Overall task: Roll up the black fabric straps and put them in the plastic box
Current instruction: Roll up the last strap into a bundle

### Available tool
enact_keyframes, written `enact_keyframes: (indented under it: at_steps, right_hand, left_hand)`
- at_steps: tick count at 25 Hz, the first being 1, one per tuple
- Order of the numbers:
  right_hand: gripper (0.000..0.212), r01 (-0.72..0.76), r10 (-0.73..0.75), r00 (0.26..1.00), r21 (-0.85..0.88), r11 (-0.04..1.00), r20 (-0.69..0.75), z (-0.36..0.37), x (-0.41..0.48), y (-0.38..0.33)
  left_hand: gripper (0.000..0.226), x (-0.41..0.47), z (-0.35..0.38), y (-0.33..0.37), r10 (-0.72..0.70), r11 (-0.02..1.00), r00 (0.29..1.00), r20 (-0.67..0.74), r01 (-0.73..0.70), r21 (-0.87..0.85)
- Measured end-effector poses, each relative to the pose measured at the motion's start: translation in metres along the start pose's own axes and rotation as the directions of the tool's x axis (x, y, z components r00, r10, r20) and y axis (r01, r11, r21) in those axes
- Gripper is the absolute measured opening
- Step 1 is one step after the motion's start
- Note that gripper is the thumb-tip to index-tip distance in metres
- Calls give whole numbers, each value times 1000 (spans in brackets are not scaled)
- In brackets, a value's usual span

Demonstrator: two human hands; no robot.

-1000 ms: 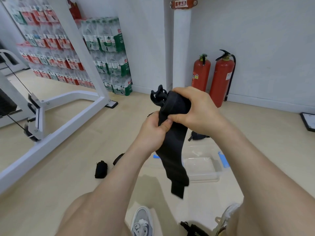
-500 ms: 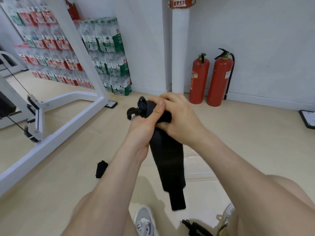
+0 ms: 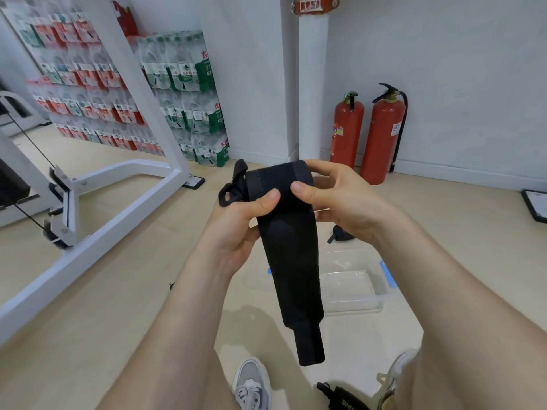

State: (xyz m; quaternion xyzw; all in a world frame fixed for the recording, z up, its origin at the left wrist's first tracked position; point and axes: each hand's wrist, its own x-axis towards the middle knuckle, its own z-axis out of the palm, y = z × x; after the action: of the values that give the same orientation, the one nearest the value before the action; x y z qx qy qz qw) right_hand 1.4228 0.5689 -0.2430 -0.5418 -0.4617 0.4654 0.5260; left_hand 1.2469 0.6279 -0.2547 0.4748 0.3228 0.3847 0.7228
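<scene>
I hold a black fabric strap (image 3: 291, 261) in front of me with both hands. Its top end is wound into a thick roll, and a small loop sticks out at the roll's left. My left hand (image 3: 242, 220) grips the roll from the left with the thumb on its front. My right hand (image 3: 340, 199) pinches the roll from the right. The loose tail hangs straight down to a narrower tab. Below and behind the tail, a clear plastic box (image 3: 355, 288) with blue latches sits on the floor. Another black strap (image 3: 340, 233) lies just beyond the box, and a third (image 3: 343, 399) lies by my foot.
A white metal gym frame (image 3: 97, 232) crosses the floor at left. Stacked packs of bottled water (image 3: 189, 96) line the back wall. Two red fire extinguishers (image 3: 367, 134) stand beside a white pillar. My grey shoe (image 3: 251, 386) is at the bottom.
The roll at the strap's top has grown thicker and the hanging tail shorter. My hands shifted so both thumbs now press on the roll's front.
</scene>
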Motion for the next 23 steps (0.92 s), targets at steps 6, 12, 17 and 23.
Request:
enact_keyframes:
  at_steps: [6,12,17,23]
  right_hand:
    - [54,107,-108,994,-19,994,-12,0,-1,2]
    - [52,45,-39,992,-50,998,116,9,-1,1]
    - [37,-53,47,993,56,997,104,14,-4,-3]
    - [35,-6,10,1000,192,981,-19,16,-1,-1]
  left_hand:
    - [53,-1,-12,10,58,959,994,92,-82,270]
    - [42,-2,-7,12,197,957,980,1,-193,218]
    - [48,0,-7,7,311,853,949,60,-306,423]
    - [59,1,-5,3,358,796,923,139,-379,471]
